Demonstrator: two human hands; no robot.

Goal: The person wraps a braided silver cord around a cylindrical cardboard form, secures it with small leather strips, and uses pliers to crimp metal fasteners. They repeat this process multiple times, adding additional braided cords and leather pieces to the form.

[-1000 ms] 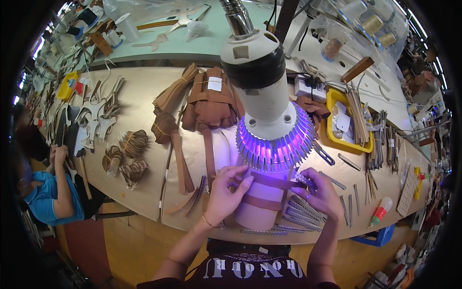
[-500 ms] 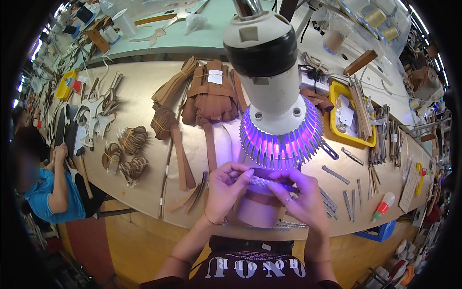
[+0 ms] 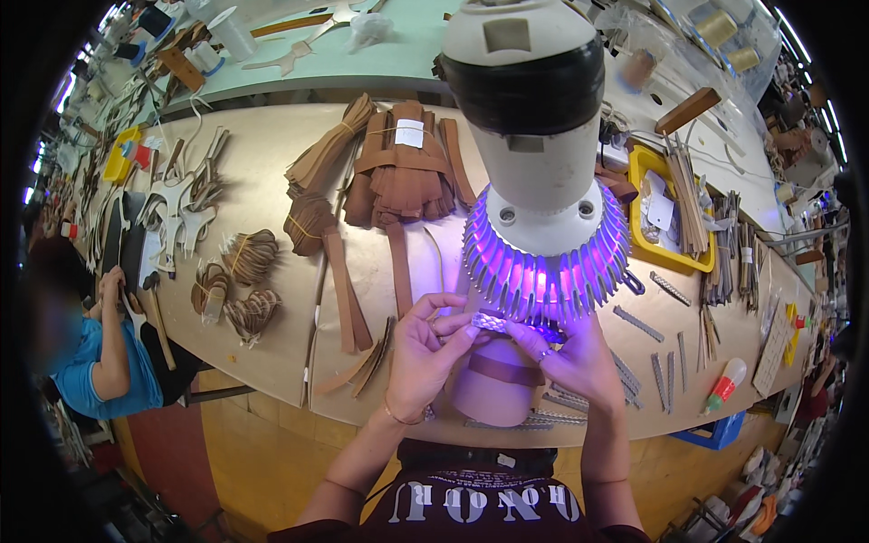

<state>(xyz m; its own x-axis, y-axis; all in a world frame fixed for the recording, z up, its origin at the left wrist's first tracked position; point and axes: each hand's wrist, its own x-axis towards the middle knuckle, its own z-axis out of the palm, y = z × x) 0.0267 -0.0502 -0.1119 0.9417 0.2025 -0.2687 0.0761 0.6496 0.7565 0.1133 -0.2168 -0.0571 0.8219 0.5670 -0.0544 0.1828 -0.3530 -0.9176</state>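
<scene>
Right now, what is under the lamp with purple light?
Under the lamp, the left hand and right hand hold a braided strip over a beige cylinder crossed by a brown strap. The lamp and hands cover the cylinder's far end.

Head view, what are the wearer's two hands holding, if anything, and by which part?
A braided strip: the left hand pinches it near its visible left end; the right hand grips it farther right. Its far end can't be made out.

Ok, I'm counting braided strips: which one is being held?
The braided strip pinched between the left hand and the right hand; the other visible strips lie on the table.
</scene>
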